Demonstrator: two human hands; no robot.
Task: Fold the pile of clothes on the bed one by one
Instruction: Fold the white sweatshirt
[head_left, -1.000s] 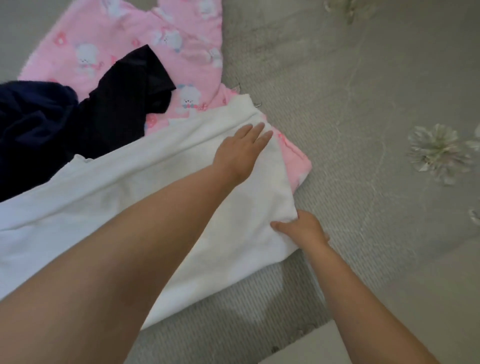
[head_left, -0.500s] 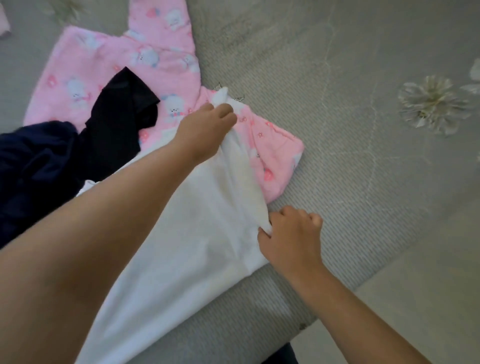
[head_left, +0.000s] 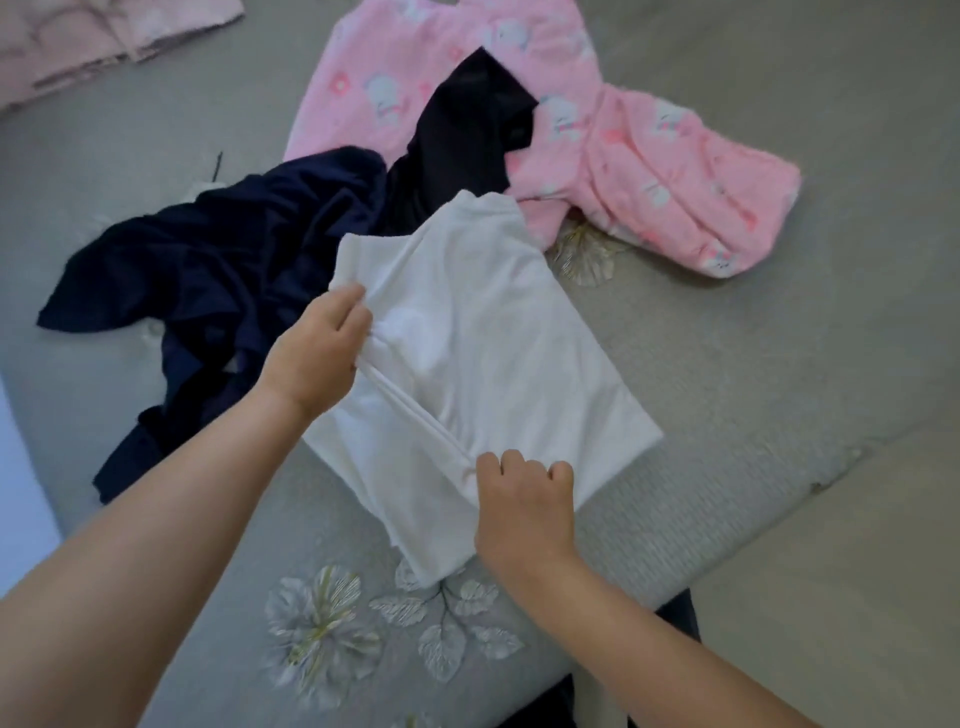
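A white garment (head_left: 498, 358) lies partly folded on the grey bed cover (head_left: 727, 395). My left hand (head_left: 317, 353) pinches the folded edge at its left side. Near the front, my right hand (head_left: 524, 499) grips the same folded edge with curled fingers. A fold line runs between the two hands. To the left, a crumpled navy garment (head_left: 208, 280) lies partly under the white one. Behind it, a black garment (head_left: 462, 135) rests on pink printed pyjamas (head_left: 649, 150).
A pale pink folded cloth (head_left: 98, 41) lies at the far left corner. The grey cover has embroidered flowers (head_left: 332, 629) near the front edge. The bed edge runs along the lower right, with floor (head_left: 831, 597) beyond it.
Both hands have pulled the right end of the white garment over to the left, making it a shorter folded shape. The view has shifted left, and the whole pile shows.
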